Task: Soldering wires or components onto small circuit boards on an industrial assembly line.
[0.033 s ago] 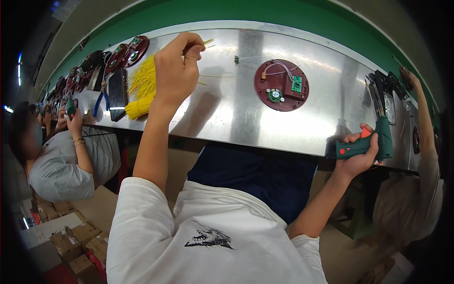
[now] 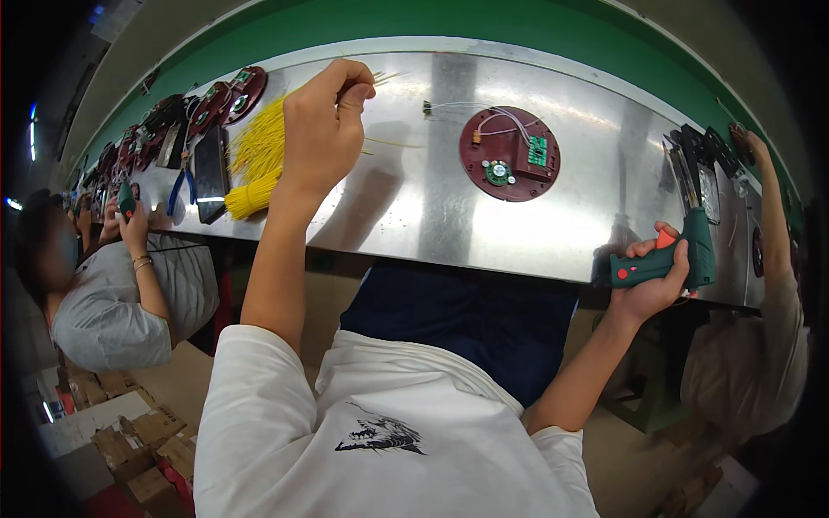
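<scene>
My left hand (image 2: 326,116) is raised over the far left of the metal bench, its thumb and forefinger pinched on thin yellow strands that look like wires. Beneath and left of it lies a loose pile of yellow strands (image 2: 259,138), with a tighter yellow bundle (image 2: 250,200) nearer me. At the bench's front right edge, my right hand (image 2: 652,289) is wrapped round a dark green pistol-shaped power tool (image 2: 704,250) with an orange-red trigger, its nose pointing away from me. Between my hands lies a round maroon housing (image 2: 531,183) carrying a green circuit board, a round part and white leads.
Left along the metal bench (image 2: 406,224) lie blue-handled pliers (image 2: 180,192), a dark flat tray (image 2: 210,168) and more maroon housings (image 2: 246,91). Thin metal tools (image 2: 678,173) stand at the right. A person (image 2: 138,298) works at left, another person (image 2: 747,345) at right.
</scene>
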`<state>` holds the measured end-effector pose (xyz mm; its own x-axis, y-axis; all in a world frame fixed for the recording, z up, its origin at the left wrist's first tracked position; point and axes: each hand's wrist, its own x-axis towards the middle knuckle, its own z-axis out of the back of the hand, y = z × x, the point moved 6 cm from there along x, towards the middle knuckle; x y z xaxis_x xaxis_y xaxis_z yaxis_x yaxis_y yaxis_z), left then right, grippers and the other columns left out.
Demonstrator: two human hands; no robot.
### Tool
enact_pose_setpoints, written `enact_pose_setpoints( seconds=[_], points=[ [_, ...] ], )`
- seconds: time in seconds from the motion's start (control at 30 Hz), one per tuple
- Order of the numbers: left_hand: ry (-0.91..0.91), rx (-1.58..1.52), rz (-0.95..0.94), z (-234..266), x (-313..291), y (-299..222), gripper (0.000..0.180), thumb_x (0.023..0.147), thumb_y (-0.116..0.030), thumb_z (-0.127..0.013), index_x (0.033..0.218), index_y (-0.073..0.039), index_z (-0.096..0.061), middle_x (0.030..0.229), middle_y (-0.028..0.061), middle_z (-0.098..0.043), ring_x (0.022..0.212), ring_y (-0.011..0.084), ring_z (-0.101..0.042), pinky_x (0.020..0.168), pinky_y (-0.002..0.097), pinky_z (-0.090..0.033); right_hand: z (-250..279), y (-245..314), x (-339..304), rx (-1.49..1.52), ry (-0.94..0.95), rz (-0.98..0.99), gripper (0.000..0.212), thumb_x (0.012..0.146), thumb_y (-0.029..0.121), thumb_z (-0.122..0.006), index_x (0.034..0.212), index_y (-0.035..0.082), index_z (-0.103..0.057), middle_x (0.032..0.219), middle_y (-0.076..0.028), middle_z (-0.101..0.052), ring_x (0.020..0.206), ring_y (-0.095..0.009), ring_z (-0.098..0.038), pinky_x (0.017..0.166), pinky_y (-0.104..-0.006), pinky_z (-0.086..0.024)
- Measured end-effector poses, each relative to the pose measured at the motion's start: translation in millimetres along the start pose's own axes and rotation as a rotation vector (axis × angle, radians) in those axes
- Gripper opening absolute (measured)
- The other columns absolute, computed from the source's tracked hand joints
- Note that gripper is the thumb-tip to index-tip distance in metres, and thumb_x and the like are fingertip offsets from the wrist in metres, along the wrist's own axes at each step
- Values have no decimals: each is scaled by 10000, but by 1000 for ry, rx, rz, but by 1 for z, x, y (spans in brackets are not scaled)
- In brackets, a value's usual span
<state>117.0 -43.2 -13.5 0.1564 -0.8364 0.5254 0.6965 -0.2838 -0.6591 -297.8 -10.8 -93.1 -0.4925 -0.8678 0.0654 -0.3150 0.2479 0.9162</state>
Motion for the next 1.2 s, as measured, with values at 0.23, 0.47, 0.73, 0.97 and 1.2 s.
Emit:
enact_pose_setpoints(
  seconds=[0.23,0.47,0.73,0.97,1.2],
  points=[
    [88,137,-43,-21,0,4,124,912,-55,-581,996,3,-651,796,158,-673,698,266,-646,665,361,-502,-6,2,2,15,3,12,370,999,290,-440,1010,-49,-587,589,-89,-560,516,-146,-532,523,-272,-462],
    [105,54,-5,-23,-3,18,152,925,-101,-592,1011,8,-655,797,152,-675,686,241,-644,645,347,-496,-8,2,-1,-15,-15,15,375,1008,306,-426,1035,-39,-571,614,-65,-539,568,-127,-517,554,-265,-429],
    [107,61,15,-25,-1,18,153,926,-123,-612,947,15,-674,790,132,-679,661,210,-624,630,313,-489,-3,0,0,-24,-8,27,374,1006,303,-422,1044,-38,-571,695,-88,-567,573,-123,-524,562,-265,-441],
    [174,-21,-127,-39,-8,-26,131,900,-116,-640,932,4,-681,798,121,-670,629,207,-601,608,308,-483,-15,10,-10,-56,248,19,360,990,270,-447,1085,-57,-565,834,-135,-607,528,-136,-539,509,-266,-448],
    [345,-137,-411,-95,-22,-54,91,870,-118,-676,901,-33,-675,797,102,-650,641,248,-624,586,335,-497,-35,17,-49,-242,485,34,356,928,138,-551,1199,-92,-559,951,-169,-644,500,-148,-569,456,-265,-449]
  ],
)
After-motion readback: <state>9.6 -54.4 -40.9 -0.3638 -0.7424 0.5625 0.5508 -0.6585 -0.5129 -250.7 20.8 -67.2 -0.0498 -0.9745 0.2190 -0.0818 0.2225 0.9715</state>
